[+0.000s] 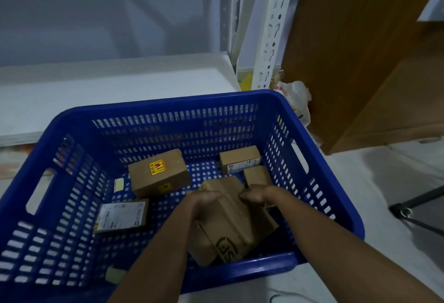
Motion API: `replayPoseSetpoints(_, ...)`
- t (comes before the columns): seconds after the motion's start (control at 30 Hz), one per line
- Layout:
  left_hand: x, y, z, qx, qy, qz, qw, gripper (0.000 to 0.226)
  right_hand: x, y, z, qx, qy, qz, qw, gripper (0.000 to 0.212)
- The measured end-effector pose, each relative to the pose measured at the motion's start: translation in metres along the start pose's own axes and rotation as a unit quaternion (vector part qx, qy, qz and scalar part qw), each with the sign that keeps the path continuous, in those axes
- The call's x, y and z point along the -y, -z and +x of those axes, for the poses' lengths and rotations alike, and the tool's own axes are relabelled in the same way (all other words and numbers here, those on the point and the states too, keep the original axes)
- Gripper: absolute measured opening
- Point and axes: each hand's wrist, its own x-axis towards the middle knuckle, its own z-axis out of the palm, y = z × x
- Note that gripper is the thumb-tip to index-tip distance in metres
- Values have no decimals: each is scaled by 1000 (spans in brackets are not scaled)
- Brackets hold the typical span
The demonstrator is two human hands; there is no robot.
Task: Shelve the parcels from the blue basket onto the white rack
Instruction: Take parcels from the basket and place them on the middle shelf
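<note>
While both hands (230,200) clamp one parcel (230,226) inside the blue basket (168,108), their fingers stay hidden.

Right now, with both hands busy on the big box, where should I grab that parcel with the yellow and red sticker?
Take the stickered parcel from above, pinching its two long side faces near the middle. It lies flat on the blue basket floor, sticker up, free on all sides, so fingers can drop down either side. Your left hand is probably nearer than your right hand.
</note>
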Motion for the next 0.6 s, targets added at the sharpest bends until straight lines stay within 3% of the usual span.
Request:
replayPoseSetpoints(0.1,1,4,2,-3,3,-65,998,104,-2,4,1,23,-25,68,997,68)
replayPoseSetpoints(0.23,2,13,-1,-33,-19,-109,993,117,-3,10,-2,-20,-2,152,988,83)
replayPoseSetpoints(0.37,-15,36,-21,-4,-18,-249,968,100,17,34,-17,-97,75,228,966,90)
replayPoseSetpoints(0.5,-47,84,-57,-12,-88,-257,962,71,48,75,-62,45,100,315,943,76)
replayPoseSetpoints(0.6,-78,115,-116,-20,-114,-241,964,71,75,101,-120,86,107,376,917,84)
